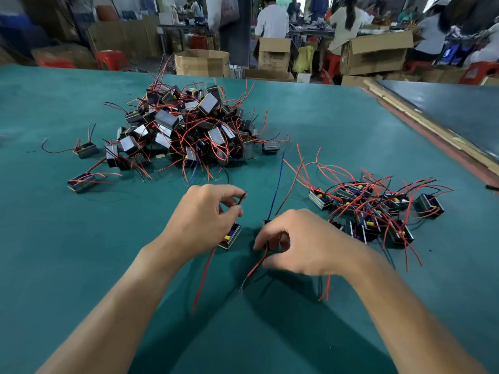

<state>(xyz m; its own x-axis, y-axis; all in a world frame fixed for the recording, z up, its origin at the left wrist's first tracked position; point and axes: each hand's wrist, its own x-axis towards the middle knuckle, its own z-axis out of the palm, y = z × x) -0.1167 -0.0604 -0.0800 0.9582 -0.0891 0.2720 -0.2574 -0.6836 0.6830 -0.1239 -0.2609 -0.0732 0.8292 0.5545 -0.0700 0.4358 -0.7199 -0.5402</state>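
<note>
On the green table [81,265] my left hand [202,214] holds a small black transformer [232,237] with yellow and red parts, and its fingertips pinch red and black wire ends [242,198]. A red wire trails from it toward me. My right hand [299,241] curls round a second small transformer [270,238], mostly hidden under the fingers. A blue wire [278,184] and a red wire rise from it, and another red wire [256,265] hangs below.
A big heap of transformers with red wires [189,125] lies at the far middle, with three strays to its left. A smaller group [378,209] lies to the right. Cardboard boxes [202,62], red stools and seated people fill the background.
</note>
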